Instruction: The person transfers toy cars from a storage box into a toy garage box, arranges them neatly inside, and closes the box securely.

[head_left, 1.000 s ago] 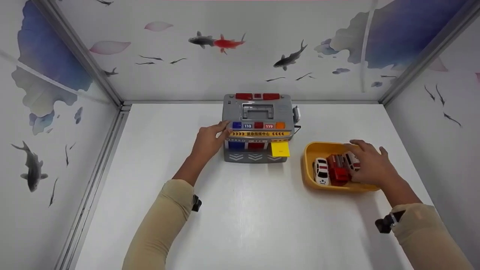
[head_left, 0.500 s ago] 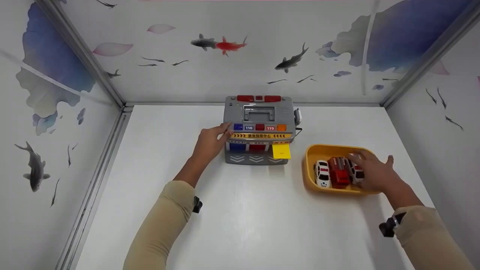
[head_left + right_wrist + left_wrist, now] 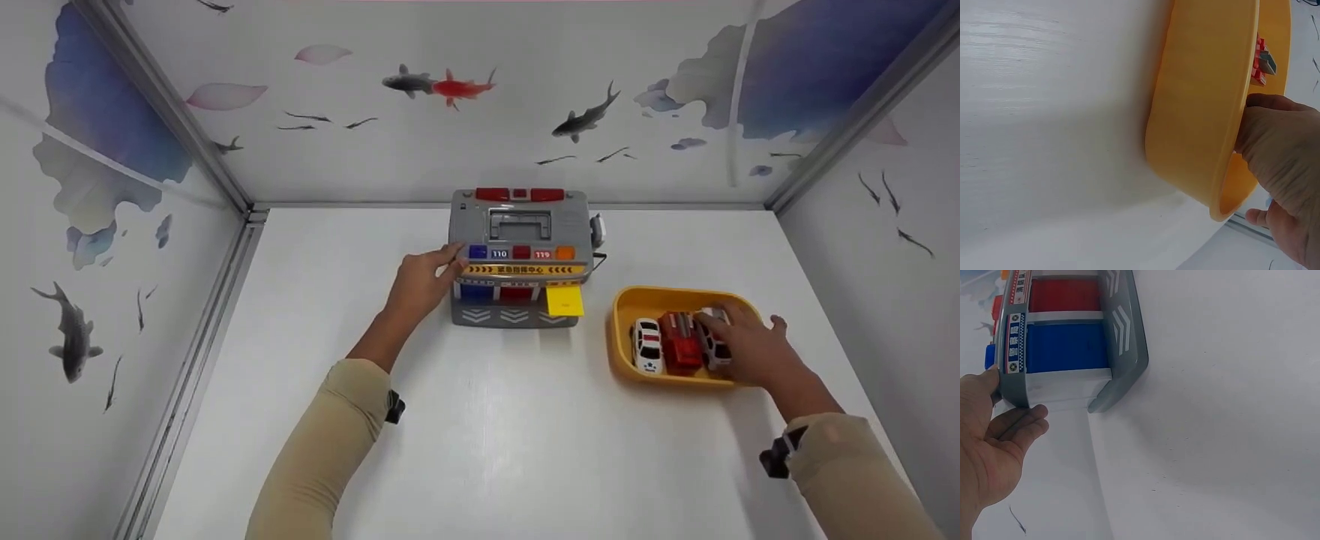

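Observation:
A grey toy garage (image 3: 517, 225) with blue and red doors and a raised yellow flap (image 3: 565, 301) stands by the back wall. My left hand (image 3: 424, 281) grips its front left corner, thumb on the roof edge and fingers bent at the side wall below, as the left wrist view shows. On the right, my right hand (image 3: 754, 345) reaches into a yellow bin (image 3: 624, 361). Its fingers hold a white toy car (image 3: 718, 349), partly covered by the hand. Beside that car lie a red toy fire truck (image 3: 681, 343) and another white toy car (image 3: 647, 346).
All this rests on a white table (image 3: 480, 442), enclosed by walls printed with fish and leaves. A small white part (image 3: 598, 231) and a thin dark loop stick out from the garage's right side, between it and the bin.
My right hand has lowered into the bin, and its fingers have closed round the rightmost white toy car. The left hand keeps its grip on the garage corner.

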Motion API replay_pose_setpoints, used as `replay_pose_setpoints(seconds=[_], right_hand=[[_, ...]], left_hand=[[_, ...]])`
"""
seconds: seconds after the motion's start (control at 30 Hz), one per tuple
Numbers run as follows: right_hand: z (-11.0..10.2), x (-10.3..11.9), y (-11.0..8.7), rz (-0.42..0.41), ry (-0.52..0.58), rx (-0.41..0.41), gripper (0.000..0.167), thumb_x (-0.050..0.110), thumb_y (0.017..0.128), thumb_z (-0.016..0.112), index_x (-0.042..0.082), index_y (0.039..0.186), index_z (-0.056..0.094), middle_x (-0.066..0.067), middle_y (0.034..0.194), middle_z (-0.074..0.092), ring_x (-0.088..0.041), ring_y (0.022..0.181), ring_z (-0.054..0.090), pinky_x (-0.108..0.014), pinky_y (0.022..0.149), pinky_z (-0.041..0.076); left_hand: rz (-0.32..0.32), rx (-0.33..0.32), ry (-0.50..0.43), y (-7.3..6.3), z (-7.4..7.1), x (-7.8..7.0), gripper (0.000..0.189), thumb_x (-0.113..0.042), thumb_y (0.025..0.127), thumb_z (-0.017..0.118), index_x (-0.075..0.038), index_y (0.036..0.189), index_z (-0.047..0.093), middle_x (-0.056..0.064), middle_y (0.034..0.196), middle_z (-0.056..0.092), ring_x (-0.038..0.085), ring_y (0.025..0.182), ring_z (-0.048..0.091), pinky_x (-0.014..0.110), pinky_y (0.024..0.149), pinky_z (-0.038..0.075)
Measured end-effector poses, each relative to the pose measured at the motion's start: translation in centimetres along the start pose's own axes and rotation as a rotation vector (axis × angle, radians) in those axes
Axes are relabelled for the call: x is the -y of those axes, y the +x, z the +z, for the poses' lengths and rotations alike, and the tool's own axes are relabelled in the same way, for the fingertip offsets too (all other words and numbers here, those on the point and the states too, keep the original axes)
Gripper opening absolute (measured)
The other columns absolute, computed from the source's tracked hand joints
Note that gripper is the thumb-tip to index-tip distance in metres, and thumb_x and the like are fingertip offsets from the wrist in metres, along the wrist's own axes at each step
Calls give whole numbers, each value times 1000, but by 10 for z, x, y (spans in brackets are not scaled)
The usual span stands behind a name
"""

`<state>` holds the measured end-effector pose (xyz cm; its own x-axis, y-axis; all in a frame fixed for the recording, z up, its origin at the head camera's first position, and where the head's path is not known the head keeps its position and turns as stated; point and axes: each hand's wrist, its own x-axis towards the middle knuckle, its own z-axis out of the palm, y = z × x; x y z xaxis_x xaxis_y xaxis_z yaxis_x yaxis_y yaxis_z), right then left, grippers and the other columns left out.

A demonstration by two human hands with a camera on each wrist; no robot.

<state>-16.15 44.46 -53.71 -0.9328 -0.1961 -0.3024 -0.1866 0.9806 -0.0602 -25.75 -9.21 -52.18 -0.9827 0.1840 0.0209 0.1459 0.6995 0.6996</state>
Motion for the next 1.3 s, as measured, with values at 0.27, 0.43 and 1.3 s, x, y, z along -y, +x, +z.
replay_pose_setpoints(seconds=[0.27,0.43,1.3], right_hand=[[0,-4,-2,4,10,-15,93,27,86,96,12,165,48,-30,168,35,-55,153,36,-95,111,21],[-4,-4,-8,-8,25,-93,93,29,83,95,12,162,49,-30,164,39,-56,150,37,-95,109,23],[-40,40,-6,-102,76,-271,85,31,77,94,19,153,57,-21,159,47,-47,145,42,-89,110,25]], left_hand=[[17,-12,-4,0,1,0,54,-48,114,59,-19,160,59,8,160,61,29,152,59,47,127,46],[-4,1,10,0,0,-2,56,-50,114,60,-20,160,58,7,162,59,28,154,57,47,128,45],[26,0,8,0,0,0,56,-51,114,60,-19,159,59,9,160,60,29,153,58,46,127,46]])
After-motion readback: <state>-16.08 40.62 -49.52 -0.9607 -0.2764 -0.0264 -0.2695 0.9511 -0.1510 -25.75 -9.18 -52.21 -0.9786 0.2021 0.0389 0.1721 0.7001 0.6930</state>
